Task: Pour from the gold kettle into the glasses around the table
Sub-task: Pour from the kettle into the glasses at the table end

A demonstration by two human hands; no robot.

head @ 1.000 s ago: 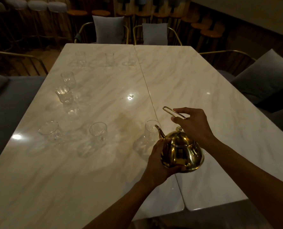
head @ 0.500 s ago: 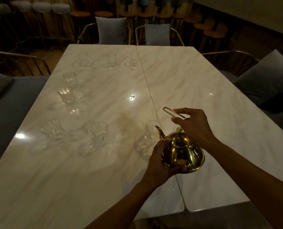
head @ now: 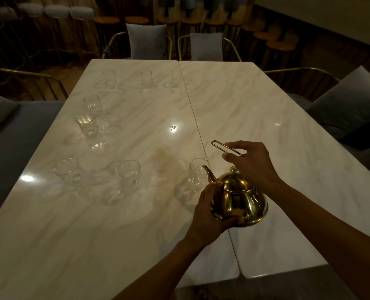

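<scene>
Kettle: one gold kettle [head: 238, 199], held above the near part of the bench, over the seam between its two slabs, tilted with the spout toward the nearest glass.
Left hand: the left hand [head: 207, 211] cups the kettle's body from below and the side, fingers curled round it.
Right hand: the right hand [head: 247, 162] pinches the wire handle [head: 221, 147] above the lid knob.
Glasses: eight counted, all clear, all upright. Nearest glass [head: 198, 174] just beside the spout tip; contact cannot be told. Two more in the near row, middle glass [head: 128, 173] and left glass [head: 68, 171]. Two side glasses [head: 86, 124] close together by the left edge. Three far glasses [head: 146, 79] in a row toward the far end. Liquid level in any: cannot tell.
Edges and room: the right slab is bare marble beyond the hands; a wide strip lies between the near row and the near edge. The near corners of both slabs are rounded.
Bench: pale veined marble bench [head: 266, 109], glossy, with lamp glints.
Room: dim. Two cushioned chairs [head: 147, 42] at the far end, grey seating on both long sides, stools [head: 106, 20] along the back.
</scene>
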